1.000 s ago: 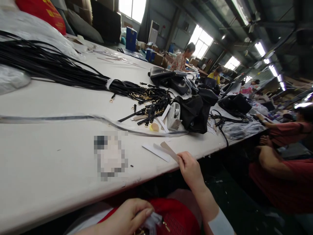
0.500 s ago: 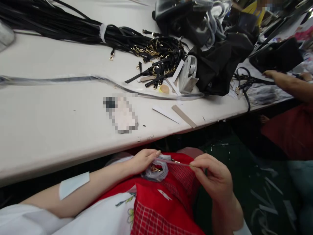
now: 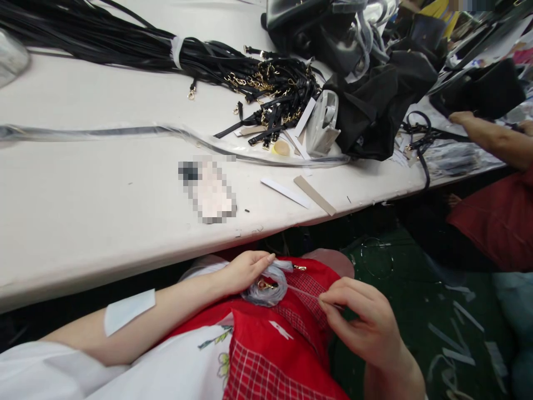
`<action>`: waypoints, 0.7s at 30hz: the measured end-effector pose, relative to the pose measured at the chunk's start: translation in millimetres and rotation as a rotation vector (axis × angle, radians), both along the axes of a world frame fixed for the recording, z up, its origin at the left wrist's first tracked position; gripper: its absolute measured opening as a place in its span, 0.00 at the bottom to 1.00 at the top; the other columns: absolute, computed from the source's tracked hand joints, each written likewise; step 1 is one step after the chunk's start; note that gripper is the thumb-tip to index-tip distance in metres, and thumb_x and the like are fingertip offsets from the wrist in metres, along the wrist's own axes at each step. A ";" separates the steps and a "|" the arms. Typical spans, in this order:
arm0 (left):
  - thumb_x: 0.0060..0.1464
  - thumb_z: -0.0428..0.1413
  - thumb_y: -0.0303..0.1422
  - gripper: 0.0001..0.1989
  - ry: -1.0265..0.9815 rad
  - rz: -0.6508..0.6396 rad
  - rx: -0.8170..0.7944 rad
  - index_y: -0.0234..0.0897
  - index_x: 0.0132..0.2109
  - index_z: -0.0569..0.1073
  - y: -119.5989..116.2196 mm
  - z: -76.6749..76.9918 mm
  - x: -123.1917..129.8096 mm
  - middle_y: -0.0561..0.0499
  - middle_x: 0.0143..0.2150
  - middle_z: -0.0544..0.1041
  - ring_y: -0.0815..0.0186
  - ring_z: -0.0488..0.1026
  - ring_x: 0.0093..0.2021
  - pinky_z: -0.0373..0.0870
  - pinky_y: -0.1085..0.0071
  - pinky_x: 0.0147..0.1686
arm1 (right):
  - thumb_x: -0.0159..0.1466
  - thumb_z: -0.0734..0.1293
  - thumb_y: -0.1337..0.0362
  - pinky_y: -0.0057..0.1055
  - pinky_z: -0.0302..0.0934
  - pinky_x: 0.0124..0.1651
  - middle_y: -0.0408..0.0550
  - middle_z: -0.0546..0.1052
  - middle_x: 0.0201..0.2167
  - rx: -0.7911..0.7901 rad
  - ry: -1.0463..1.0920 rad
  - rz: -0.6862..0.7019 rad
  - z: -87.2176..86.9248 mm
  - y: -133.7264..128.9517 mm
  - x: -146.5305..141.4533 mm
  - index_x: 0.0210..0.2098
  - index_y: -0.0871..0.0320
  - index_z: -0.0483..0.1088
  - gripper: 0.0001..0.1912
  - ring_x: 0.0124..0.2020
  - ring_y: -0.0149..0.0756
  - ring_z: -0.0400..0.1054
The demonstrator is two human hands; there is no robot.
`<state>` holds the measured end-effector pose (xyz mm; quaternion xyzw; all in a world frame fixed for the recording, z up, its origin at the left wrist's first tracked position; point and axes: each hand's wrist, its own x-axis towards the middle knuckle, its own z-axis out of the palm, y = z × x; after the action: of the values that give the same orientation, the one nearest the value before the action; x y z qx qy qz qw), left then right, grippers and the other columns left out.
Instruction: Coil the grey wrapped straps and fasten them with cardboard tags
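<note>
In the head view, a strap coiled in clear plastic (image 3: pixel 272 295) rests on my lap over a red apron, gold clasps showing at its middle and far side. My left hand (image 3: pixel 249 272) is closed around the coil's left edge, thumb on top. To the right, my right hand (image 3: pixel 364 316) pinches the end of a thin clear strip (image 3: pixel 303 291). That strip runs across from the coil's right side. Some of the left fingers are hidden behind the coil.
On the white table (image 3: pixel 104 211) lie a blurred-out phone (image 3: pixel 214 194), card strips (image 3: pixel 314 195) and a plastic-sleeved strap (image 3: pixel 125 131). Behind are bundled black straps (image 3: pixel 137 54) and black bags (image 3: pixel 375 105). A co-worker's arm (image 3: pixel 491 139) reaches in at right.
The strip was stretched from my left thumb to my right fingers; now it runs lower, from the coil's right side. My right hand has shifted slightly down. My left hand stays on the coil.
</note>
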<state>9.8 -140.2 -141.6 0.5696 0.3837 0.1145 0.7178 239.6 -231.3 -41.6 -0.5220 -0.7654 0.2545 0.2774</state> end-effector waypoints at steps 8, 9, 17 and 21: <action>0.59 0.45 0.51 0.26 0.063 0.002 0.072 0.32 0.38 0.75 -0.4 -3.6 0.6 0.49 0.34 0.77 0.61 0.71 0.35 0.68 0.70 0.38 | 0.62 0.64 0.73 0.30 0.56 0.30 0.43 0.73 0.24 -0.053 -0.120 0.100 -3.1 -3.4 -24.2 0.33 0.56 0.71 0.07 0.26 0.32 0.66; 0.59 0.45 0.51 0.26 0.071 0.002 0.078 0.32 0.38 0.75 -0.4 -3.0 0.3 0.49 0.35 0.78 0.61 0.72 0.36 0.68 0.70 0.38 | 0.62 0.64 0.73 0.30 0.56 0.30 0.43 0.72 0.24 -0.067 -0.112 0.102 -1.7 -4.7 -23.8 0.33 0.56 0.71 0.07 0.26 0.32 0.65; 0.59 0.46 0.51 0.27 0.069 0.002 0.078 0.32 0.42 0.77 -2.6 -6.2 0.4 0.47 0.37 0.80 0.58 0.74 0.39 0.69 0.68 0.41 | 0.62 0.64 0.74 0.29 0.54 0.30 0.42 0.72 0.24 -0.074 -0.137 0.069 0.9 -5.2 -21.0 0.33 0.57 0.71 0.07 0.25 0.31 0.64; 0.58 0.50 0.49 0.26 -0.009 0.013 -0.023 0.30 0.47 0.77 -5.0 -11.2 1.7 0.44 0.41 0.80 0.58 0.75 0.40 0.70 0.68 0.41 | 0.63 0.63 0.72 0.31 0.56 0.32 0.44 0.72 0.25 0.004 -0.216 0.054 -21.7 -2.5 -42.1 0.32 0.57 0.72 0.07 0.27 0.34 0.65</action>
<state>11.5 -145.2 -152.8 0.5582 0.3853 0.1170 0.7254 197.5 -233.9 -63.4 -0.5249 -0.8053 0.2024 0.1872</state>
